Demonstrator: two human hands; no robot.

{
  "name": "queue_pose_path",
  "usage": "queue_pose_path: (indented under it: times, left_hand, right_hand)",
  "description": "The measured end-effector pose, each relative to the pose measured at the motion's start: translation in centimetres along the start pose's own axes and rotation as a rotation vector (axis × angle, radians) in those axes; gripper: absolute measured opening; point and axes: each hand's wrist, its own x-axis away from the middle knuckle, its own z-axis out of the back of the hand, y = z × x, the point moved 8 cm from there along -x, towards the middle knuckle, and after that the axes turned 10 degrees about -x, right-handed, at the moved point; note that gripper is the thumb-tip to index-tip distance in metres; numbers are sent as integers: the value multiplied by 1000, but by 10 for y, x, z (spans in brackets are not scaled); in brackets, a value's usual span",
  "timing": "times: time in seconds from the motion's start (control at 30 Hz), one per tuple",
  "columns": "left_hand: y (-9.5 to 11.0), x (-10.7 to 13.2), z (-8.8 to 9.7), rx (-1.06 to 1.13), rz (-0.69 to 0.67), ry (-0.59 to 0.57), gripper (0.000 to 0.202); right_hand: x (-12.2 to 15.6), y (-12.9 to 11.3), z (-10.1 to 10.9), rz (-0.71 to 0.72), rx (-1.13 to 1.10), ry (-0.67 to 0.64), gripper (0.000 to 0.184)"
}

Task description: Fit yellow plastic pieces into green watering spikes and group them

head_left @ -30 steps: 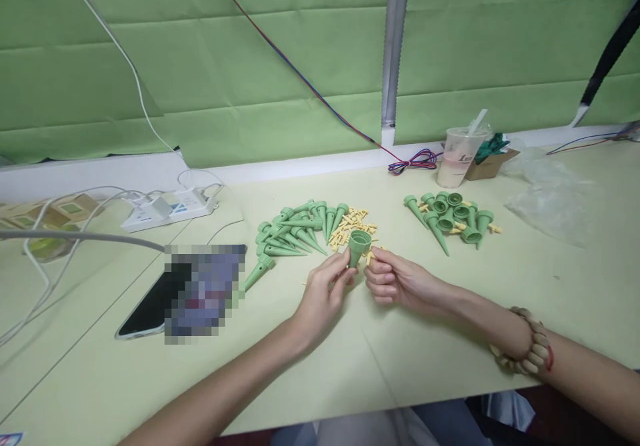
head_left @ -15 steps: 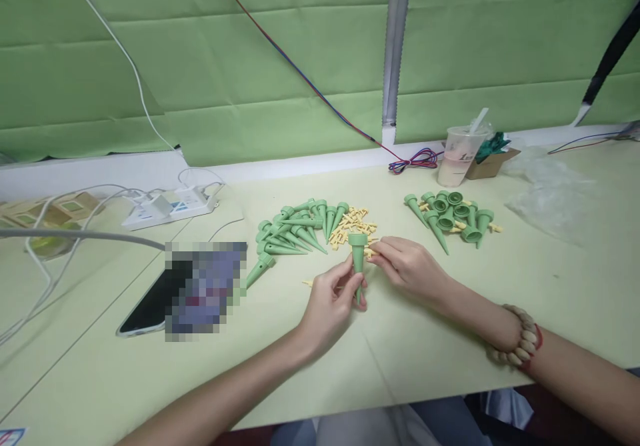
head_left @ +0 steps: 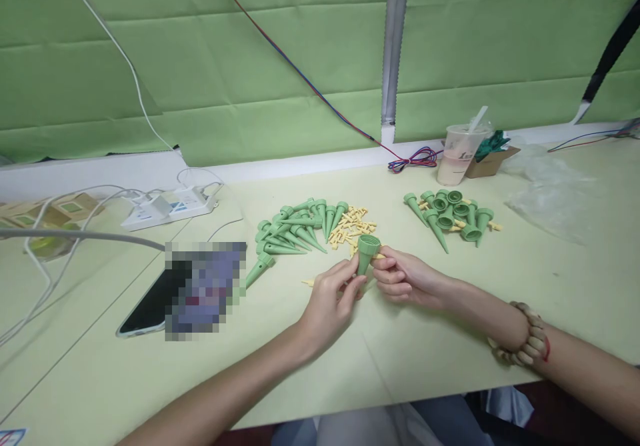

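Observation:
My left hand [head_left: 336,294] is closed round a green plastic watering spike [head_left: 368,253], its threaded open mouth tilted up toward me. At the spike's right side, my right hand [head_left: 403,274] pinches a small yellow plastic piece [head_left: 379,257] against or in its wall; whether it sits inside a hole cannot be seen. Behind my hands lies a heap of small yellow pieces [head_left: 350,227]. Left of it is a pile of green spikes [head_left: 287,229]. Several more spikes with yellow pieces in them [head_left: 447,211] lie in a group at the right.
A phone [head_left: 150,299], partly blurred out, lies on the left of the table. Behind it sits a white power strip [head_left: 170,209] with cables. A drink cup with a straw [head_left: 456,156], a small cardboard box [head_left: 490,164] and a clear plastic bag [head_left: 553,193] stand at the back right.
The held spike has tipped so that its open mouth now faces me. My right hand has turned and moved in close, bringing the yellow piece against the spike's side.

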Motion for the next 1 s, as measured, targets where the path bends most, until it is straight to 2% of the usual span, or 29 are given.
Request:
queue_pose_path:
  times: [0.07, 0.13, 0.2, 0.27, 0.33, 0.4, 0.53, 0.63, 0.77, 0.9, 1.0]
  left_hand:
    - [-2, -1, -4, 139, 63, -52, 26]
    - [-3, -2, -7, 288, 125, -78, 30]
    - [-5, -3, -8, 394, 175, -81, 33]
    - [-7, -3, -9, 450, 204, -94, 36]
    - [-9, -3, -11, 469, 215, -118, 37]
    - [-11, -2, -14, 466, 231, -138, 37]
    - [-16, 0, -14, 421, 247, -115, 30]
    - [-13, 0, -10, 338, 190, -74, 25]
    - [-10, -2, -3, 265, 137, -21, 23]
    - [-11, -5, 3, 258, 127, 39, 22]
    - [-14, -7, 18, 313, 160, 182, 23]
  right_hand:
    - [-2, -5, 7, 99, 225, 77, 40]
    - [1, -20, 14, 283, 590, 202, 47]
    - [9, -37, 15, 489, 951, 327, 46]
    - [13, -46, 10, 620, 1185, 341, 38]
    - [12, -45, 5, 666, 1269, 256, 36]
    - [10, -42, 4, 664, 1263, 188, 38]
    - [7, -38, 8, 626, 1071, 242, 44]
    - [4, -29, 10, 523, 743, 225, 51]
    - [-5, -13, 3, 339, 351, 50, 57]
    - [-6, -12, 5, 329, 360, 19, 59]
    - [-3, -19, 13, 423, 593, 126, 58]
